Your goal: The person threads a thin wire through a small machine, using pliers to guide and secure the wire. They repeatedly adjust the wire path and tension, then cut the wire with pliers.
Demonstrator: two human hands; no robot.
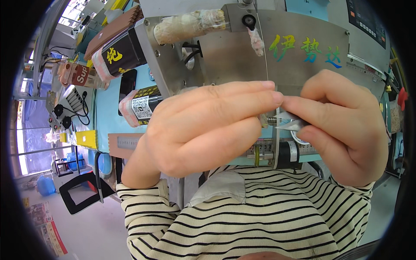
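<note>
Two hands (277, 125), one tweezers (291, 122), one sewing machine (303, 56)

Cream sleeves (143, 199) with black stripes

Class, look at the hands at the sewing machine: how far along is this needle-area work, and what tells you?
Done: both hands are up at the machine head. In hand: the right hand pinches small metal tweezers beside the left hand, whose fingertips meet them. Left: whatever the tips work on is hidden behind the fingers, so completion cannot be judged.
</note>
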